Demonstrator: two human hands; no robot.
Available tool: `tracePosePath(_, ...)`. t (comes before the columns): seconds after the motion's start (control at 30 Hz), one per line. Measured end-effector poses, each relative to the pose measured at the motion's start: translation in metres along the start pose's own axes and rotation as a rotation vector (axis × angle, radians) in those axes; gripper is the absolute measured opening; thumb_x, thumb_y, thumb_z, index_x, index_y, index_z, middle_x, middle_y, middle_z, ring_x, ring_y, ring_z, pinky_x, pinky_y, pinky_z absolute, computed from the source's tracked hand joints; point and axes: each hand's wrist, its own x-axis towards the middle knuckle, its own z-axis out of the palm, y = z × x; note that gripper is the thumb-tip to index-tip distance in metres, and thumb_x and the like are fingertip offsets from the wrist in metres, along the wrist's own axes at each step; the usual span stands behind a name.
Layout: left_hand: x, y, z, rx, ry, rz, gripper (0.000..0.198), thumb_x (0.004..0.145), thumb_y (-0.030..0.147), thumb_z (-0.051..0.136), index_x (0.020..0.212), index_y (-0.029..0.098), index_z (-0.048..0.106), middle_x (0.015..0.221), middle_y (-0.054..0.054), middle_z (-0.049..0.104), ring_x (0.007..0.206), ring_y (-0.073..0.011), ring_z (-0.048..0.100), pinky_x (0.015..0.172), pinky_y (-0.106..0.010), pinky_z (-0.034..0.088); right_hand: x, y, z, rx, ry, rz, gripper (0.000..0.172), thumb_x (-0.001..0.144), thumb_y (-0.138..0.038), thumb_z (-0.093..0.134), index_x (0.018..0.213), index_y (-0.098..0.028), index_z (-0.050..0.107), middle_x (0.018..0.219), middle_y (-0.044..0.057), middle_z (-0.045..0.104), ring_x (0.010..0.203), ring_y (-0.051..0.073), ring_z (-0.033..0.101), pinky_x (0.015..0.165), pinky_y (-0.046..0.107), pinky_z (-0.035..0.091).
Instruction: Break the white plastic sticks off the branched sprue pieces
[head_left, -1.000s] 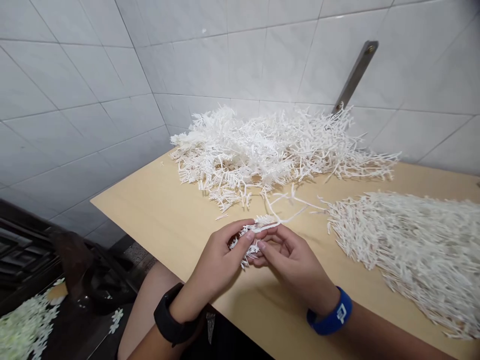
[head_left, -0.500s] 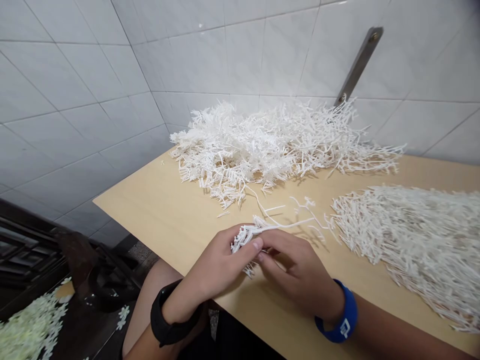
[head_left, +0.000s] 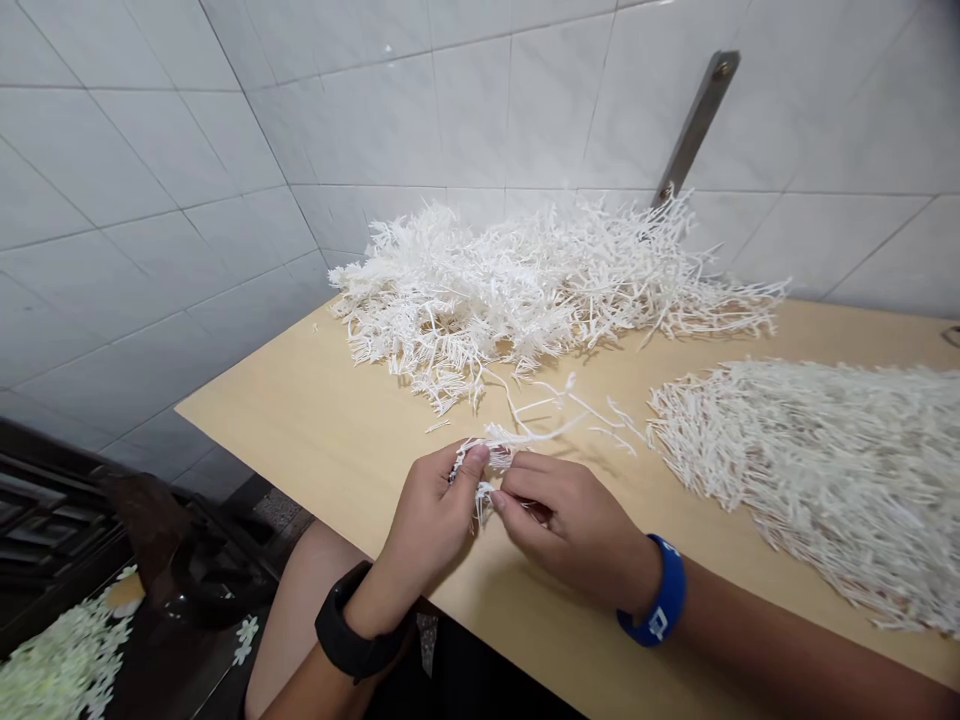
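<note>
My left hand (head_left: 433, 515), with a black band on its wrist, grips the bushy end of a white branched stem (head_left: 536, 437) near the table's front edge. The thumb lies on top of the sprigs. Close beside it, my right hand (head_left: 566, 520), with a blue wristband, pinches at the small white sprigs hanging from that bunch; its fingertips are partly hidden. The stem's thin bare branches stretch right over the table. Behind lies a large tangled heap of white sprigs (head_left: 517, 280).
A flatter pile of white stems (head_left: 825, 470) covers the right side of the wooden table (head_left: 262, 410). A metal bracket (head_left: 697, 125) is fixed to the tiled wall. At the lower left, pale flowers (head_left: 67, 650) lie on a dark wooden seat.
My hands have moved slightly apart, and the right fingers have shifted to the lower sprigs. The stem's branches have turned a little. The whole view has shifted slightly.
</note>
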Motion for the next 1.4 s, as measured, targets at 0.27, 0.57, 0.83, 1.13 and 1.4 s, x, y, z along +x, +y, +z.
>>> tracePosePath(0.27,0.004,-0.007,0.002,-0.026,0.237,-0.132,0.038,0.094,0.047,0.044,0.08,0.016,0.061,0.064,-0.001,0.058,0.062,-0.0162,0.053,0.06,-0.026,0.041,-0.01,0.007,-0.012,-0.21,0.041,-0.034,0.025,0.084,-0.013,0.045,0.06,-0.02,0.044,0.059,-0.001,0.045,0.057,0.013,0.042,0.057,0.029,0.032)
tracePosePath(0.57,-0.001,0.001,0.004,-0.051,-0.009,0.001,0.038,0.096,0.044,0.043,0.071,0.018,0.052,0.066,0.002,0.053,0.067,-0.0146,0.05,0.063,-0.024,0.039,-0.006,0.007,-0.008,-0.019,0.065,0.09,0.013,0.091,-0.021,0.051,0.092,-0.019,0.063,0.086,0.004,0.066,0.081,0.019,0.058,0.075,0.032,0.041)
tracePosePath(0.83,-0.002,0.002,0.004,-0.081,-0.04,0.058,0.036,0.095,0.038,0.044,0.065,0.018,0.046,0.062,0.003,0.048,0.061,-0.0125,0.043,0.059,-0.023,0.036,0.001,0.004,-0.002,0.089,-0.068,0.092,0.03,0.091,-0.021,0.048,0.061,-0.019,0.043,0.057,-0.004,0.044,0.057,0.011,0.043,0.056,0.024,0.032)
tracePosePath(1.13,0.004,-0.002,0.003,-0.027,0.204,-0.07,0.036,0.094,0.045,0.044,0.071,0.018,0.053,0.063,0.002,0.052,0.062,-0.0146,0.049,0.06,-0.025,0.038,-0.012,0.002,-0.006,-0.278,-0.096,-0.056,0.021,0.076,-0.01,0.049,0.06,-0.019,0.039,0.059,-0.003,0.044,0.056,0.011,0.037,0.057,0.028,0.027)
tracePosePath(1.4,0.001,-0.002,0.004,-0.053,0.067,0.013,0.038,0.095,0.043,0.044,0.067,0.018,0.048,0.062,0.003,0.049,0.06,-0.0124,0.044,0.058,-0.023,0.036,-0.004,0.004,-0.013,-0.184,-0.005,0.073,0.014,0.088,-0.014,0.046,0.086,-0.017,0.059,0.084,0.004,0.061,0.079,0.018,0.053,0.073,0.032,0.038)
